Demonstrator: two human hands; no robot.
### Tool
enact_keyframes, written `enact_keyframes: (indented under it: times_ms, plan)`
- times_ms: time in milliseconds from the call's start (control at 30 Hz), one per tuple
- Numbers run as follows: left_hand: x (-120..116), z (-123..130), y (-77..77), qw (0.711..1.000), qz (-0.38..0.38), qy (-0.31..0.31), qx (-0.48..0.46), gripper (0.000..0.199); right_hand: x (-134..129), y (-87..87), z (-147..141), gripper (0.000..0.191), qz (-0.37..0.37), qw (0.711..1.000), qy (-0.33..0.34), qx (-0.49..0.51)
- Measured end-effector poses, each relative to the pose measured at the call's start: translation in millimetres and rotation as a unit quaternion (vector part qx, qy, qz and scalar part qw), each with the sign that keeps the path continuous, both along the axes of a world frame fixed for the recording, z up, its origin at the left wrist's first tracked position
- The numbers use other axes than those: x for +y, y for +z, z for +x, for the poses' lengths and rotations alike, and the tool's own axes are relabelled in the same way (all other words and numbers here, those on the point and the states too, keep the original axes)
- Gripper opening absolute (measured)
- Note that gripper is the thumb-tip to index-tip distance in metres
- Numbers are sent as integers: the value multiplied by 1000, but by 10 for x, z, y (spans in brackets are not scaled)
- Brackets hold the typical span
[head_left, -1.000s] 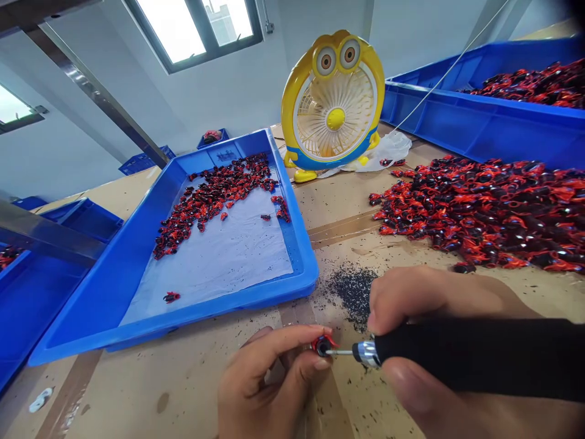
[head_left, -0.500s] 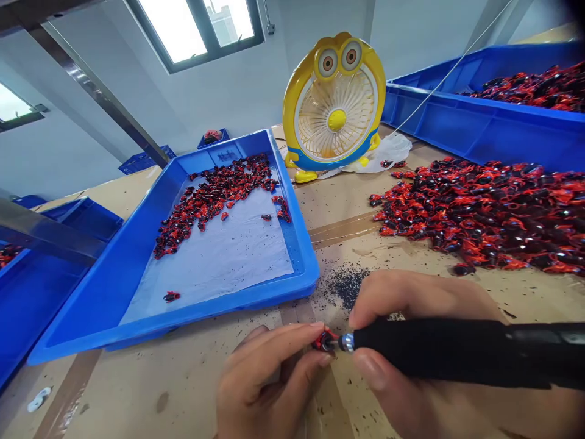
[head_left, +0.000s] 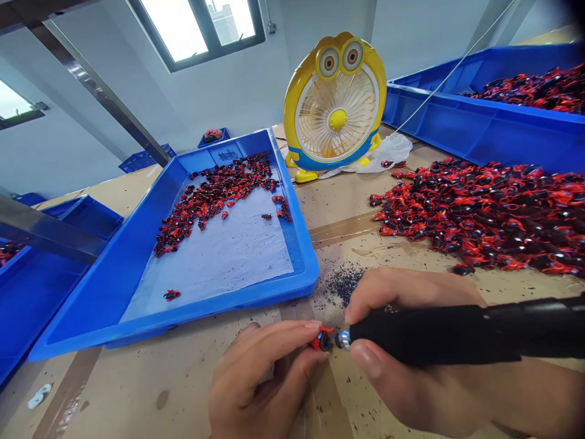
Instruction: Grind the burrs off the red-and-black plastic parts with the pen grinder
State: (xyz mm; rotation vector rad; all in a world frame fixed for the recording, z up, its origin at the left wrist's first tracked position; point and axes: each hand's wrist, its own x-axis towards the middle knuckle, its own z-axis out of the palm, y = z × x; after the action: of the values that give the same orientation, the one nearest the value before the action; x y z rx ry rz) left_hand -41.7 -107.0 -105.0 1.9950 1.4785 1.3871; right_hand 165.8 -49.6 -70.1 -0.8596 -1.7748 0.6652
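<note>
Between thumb and fingertips, my left hand (head_left: 269, 372) pinches a small red and black part (head_left: 322, 339) low in the middle of the view. My right hand (head_left: 411, 353) grips a black pen-like tool (head_left: 420, 334) whose metal collar points left at that part; whether its fine tip touches the part cannot be made out. Behind my hands, a blue tray (head_left: 256, 297) lined with white sheet holds many similar parts at its far side and a single one near its front edge. A large pile of red and black parts (head_left: 493, 213) lies at the right.
A yellow fan (head_left: 337, 110) stands behind the tray. Black shavings (head_left: 345, 283) are scattered on the table (head_left: 137, 384). Another blue bin (head_left: 493, 128) with parts is at the back right, and blue bins (head_left: 27, 299) stand at the left beside a metal post (head_left: 100, 91).
The tool's rear end has swung slightly upward and its tip now sits a little apart from the part's black end. My left hand has shifted slightly left.
</note>
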Motion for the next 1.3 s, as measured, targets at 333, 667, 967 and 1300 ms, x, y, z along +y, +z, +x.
enact_keyframes:
  times_ms: [333,667,967,1300]
  plan:
    - [-17,50,-1,995,-63,19,-75,37,-23,-16,-40,7,11,999,3,34]
    - [33,53,32,991,-97,34,-88,27,39,-56,10,11,28,999,9,-31]
    - [20,52,27,993,-87,46,-67,29,61,-16,46,11,19,999,8,-31]
    - [30,67,30,992,-87,40,-83,36,27,3,58,8,10,998,-16,-51]
